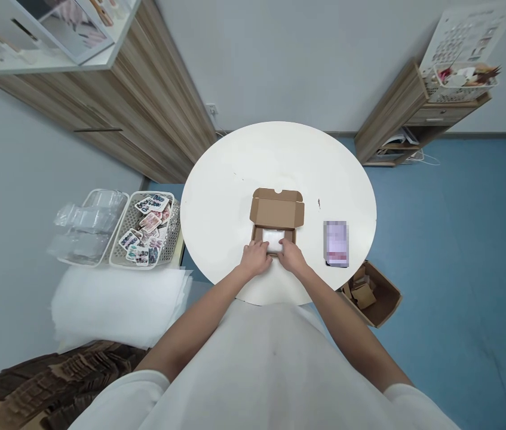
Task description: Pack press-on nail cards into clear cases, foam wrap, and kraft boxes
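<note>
A small brown cardboard box (276,214) lies on the round white table (275,155) in front of me, its lid folded back away from me. Inside its tray is a white wrapped packet (273,239), perhaps foam or bubble wrap; its contents are hidden. My left hand (255,258) grips the packet's left side, with fingers over the box's near left corner. On the opposite side my right hand (291,257) has its fingers bent against the packet. Both hands are closed, with the fingertips at the packet's edges.
A phone (336,243) with a blurred screen lies right of the box. White baskets (172,230) with printed cards and clear bags stand left, above white foam sheets (118,304). Below the table's right edge is an open carton (389,295) with cardboard pieces.
</note>
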The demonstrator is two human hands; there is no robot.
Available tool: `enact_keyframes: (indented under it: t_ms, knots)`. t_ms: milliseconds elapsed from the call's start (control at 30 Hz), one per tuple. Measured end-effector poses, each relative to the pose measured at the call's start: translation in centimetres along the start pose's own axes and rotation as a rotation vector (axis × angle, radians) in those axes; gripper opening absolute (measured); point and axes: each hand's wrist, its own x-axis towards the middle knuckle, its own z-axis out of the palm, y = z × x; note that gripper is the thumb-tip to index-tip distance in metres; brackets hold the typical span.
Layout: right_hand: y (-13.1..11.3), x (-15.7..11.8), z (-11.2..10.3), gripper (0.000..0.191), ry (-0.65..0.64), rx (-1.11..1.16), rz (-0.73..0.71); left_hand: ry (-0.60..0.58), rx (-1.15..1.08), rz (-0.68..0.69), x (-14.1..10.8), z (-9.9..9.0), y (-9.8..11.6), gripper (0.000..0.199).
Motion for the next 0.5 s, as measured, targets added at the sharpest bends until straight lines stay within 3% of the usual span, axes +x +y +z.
enact_keyframes:
  t_ms: [500]
  knots:
    - [-0.36, -0.57, 0.39, 0.038, -0.011, -0.079, -0.042, 0.024, 0.260, 0.070, -0.64, -0.01, -0.10, 0.042]
